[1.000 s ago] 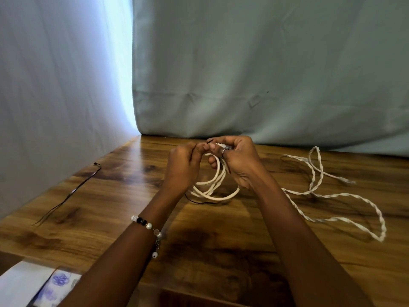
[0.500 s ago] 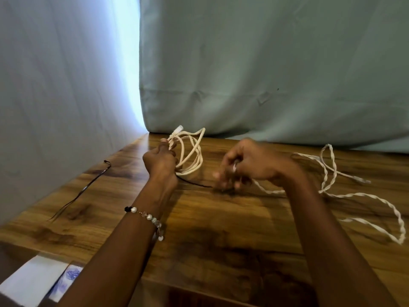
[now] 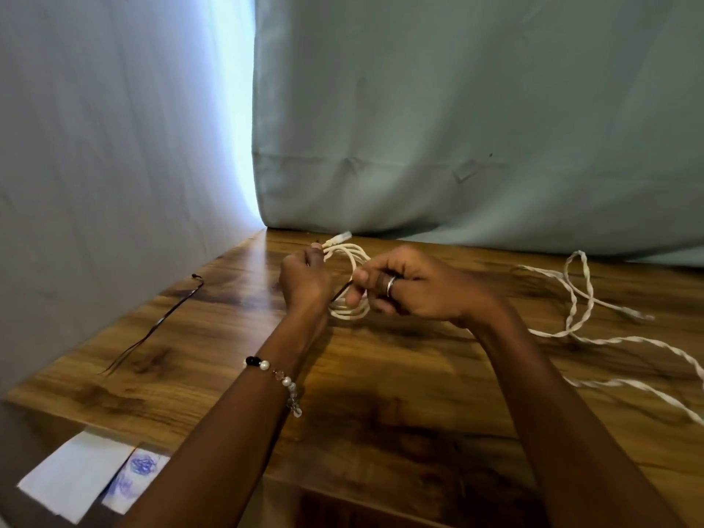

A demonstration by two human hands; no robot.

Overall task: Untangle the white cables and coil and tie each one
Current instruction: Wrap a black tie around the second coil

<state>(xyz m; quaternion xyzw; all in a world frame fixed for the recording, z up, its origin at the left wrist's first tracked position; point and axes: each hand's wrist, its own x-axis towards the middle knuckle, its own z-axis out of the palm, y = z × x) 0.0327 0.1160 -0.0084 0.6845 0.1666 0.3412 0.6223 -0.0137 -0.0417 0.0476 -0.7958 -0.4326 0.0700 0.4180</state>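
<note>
My left hand (image 3: 304, 282) grips a coiled white cable (image 3: 352, 310) just above the wooden table (image 3: 381, 394), with the cable's plug sticking up past my fingers. My right hand (image 3: 409, 289), a ring on one finger, pinches a thin dark tie (image 3: 340, 293) that runs to the coil. A second white cable (image 3: 579, 299), twisted along its length, lies loose on the table to the right, apart from both hands.
Another thin dark tie (image 3: 164, 322) lies on the table's left side near the pale curtain (image 3: 457, 127). White papers (image 3: 87, 478) sit below the table's front left corner. Curtains close off the back and left edges.
My right hand has come back left from the table to the coil and now pinches the dark tie. The left hand keeps holding the coil, slightly lower.
</note>
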